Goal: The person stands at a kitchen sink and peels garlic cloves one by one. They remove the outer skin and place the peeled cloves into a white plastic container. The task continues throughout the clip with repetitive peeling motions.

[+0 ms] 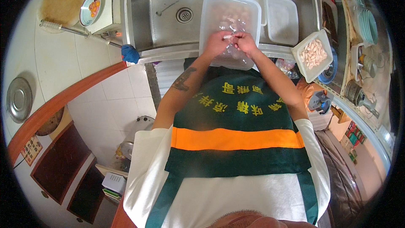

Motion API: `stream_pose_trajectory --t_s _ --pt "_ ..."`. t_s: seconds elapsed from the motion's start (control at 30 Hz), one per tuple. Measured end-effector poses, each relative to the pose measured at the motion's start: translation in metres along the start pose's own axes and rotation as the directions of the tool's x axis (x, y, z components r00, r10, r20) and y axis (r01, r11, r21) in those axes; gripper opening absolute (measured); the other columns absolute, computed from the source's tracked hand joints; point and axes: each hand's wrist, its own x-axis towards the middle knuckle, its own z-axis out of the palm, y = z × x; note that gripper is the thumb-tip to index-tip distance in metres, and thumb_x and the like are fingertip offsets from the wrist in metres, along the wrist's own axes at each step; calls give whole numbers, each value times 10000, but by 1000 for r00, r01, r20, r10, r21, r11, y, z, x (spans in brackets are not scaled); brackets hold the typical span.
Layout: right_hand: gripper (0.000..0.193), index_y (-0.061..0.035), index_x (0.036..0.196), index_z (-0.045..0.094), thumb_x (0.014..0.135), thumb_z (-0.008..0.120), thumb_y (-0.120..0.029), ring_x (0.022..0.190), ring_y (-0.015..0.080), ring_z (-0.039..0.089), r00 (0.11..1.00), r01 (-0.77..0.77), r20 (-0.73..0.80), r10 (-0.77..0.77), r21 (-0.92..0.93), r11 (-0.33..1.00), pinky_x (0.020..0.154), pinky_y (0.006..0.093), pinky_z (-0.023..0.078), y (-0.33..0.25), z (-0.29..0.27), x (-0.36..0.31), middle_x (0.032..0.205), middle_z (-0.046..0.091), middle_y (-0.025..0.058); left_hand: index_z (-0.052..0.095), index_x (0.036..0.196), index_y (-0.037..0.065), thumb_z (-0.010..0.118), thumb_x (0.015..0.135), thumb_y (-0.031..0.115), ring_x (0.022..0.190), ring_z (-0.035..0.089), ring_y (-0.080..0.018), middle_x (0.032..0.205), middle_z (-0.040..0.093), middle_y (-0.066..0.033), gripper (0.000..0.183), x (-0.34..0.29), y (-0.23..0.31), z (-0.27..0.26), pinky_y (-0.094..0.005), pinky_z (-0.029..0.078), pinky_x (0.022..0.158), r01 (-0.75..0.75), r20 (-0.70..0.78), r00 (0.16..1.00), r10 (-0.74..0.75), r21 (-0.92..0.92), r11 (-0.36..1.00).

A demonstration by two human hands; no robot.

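Observation:
A translucent white plastic tub (206,21) sits across the front of the sink, close against my apron. Water and many pale pinkish pieces of food (232,13) fill it. Above the tub, my left hand (217,44) and my right hand (245,43) meet, fingers pinched together on one small whitish food piece (228,37). Its exact kind is too small to make out. Off to the right, a square white container (301,70) stands tilted at the sink's corner, heaped with similar pale, elongated pieces (313,53).
The steel sink has a left basin (168,38) with a drain (184,15) and a right basin holding a white tray (282,19). On the left counter are a bowl of orange pieces (93,6) and a metal lid (19,100). Stacked plates (367,25) fill a right-hand shelf.

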Motion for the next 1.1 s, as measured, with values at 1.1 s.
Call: stream_pose_trajectory --t_s 1.1 --pt "152 -25 1048 608 974 558 -148 626 110 612 985 -174 16 173 118 978 533 218 513 -6 6 -11 826 654 53 679 1082 37 641 810 57 865 690 -249 969 718 -144 276 -11 22 -1 -354 531 789 20 -40 999 -14 135 991"
